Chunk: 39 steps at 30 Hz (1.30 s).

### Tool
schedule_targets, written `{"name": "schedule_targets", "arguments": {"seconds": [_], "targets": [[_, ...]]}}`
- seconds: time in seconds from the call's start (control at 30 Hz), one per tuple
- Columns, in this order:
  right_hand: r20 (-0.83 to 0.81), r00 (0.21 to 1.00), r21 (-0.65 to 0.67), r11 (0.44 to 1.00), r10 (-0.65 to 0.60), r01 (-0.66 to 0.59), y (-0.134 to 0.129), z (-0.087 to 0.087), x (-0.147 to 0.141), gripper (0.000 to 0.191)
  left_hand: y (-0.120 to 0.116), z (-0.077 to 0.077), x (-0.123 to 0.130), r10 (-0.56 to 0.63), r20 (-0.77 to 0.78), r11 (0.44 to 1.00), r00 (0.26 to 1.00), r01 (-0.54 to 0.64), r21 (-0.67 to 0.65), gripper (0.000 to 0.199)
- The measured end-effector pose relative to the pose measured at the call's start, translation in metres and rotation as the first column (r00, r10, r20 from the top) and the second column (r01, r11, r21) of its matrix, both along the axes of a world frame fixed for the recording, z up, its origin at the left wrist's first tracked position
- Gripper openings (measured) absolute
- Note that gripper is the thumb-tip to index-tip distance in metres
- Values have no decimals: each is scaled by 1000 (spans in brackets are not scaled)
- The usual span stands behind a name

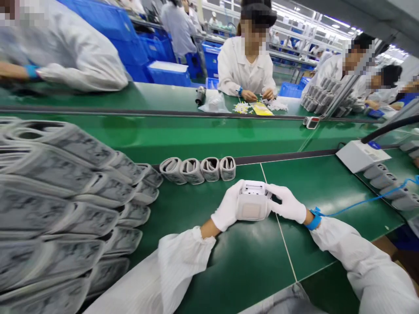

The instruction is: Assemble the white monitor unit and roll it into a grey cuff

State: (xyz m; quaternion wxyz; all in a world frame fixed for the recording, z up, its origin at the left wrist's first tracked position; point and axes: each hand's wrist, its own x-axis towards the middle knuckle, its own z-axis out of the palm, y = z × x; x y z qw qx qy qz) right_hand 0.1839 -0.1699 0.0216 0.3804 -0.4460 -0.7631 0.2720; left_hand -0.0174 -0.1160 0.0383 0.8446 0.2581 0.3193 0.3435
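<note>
Between my two white-gloved hands is a wrist blood pressure monitor point(252, 201), a white casing with a pale square label and an open slot along its top. My left hand point(229, 207) grips its left side. On the right side, the fingers and thumb of my right hand point(286, 204) close on its edge, and a blue wrist strap with a cord circles that wrist. Just behind, a short row of rolled grey cuffs point(209, 169) stands on the green table point(235, 261).
Tall stacks of rolled grey cuffs point(55, 209) fill the left side. A white box point(362, 156) stands at the right, near more grey units point(389, 183) and a blue cord point(369, 200). Across the green conveyor point(183, 135), a co-worker point(247, 65) handles small white parts.
</note>
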Motion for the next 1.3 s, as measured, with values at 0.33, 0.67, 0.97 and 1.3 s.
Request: {"name": "schedule_targets", "arguments": {"seconds": [0.33, 0.67, 0.97, 1.3], "targets": [[3, 993, -45, 992, -117, 117, -9, -4, -14, 48, -2, -12, 8, -99, 165, 960, 981, 138, -244, 37], [-69, 958, -113, 956, -278, 270, -23, -1, -29, 52, -9, -12, 12, -84, 236, 962, 968, 141, -235, 31], [-281, 899, -284, 923, -337, 258, -24, -4, -41, 44, -6, -8, 8, -35, 129, 982, 991, 58, -181, 26], [-340, 861, -290, 913, -378, 286, -15, -13, -41, 48, 8, 3, 3, -63, 9, 993, 998, 62, 97, 20]]}}
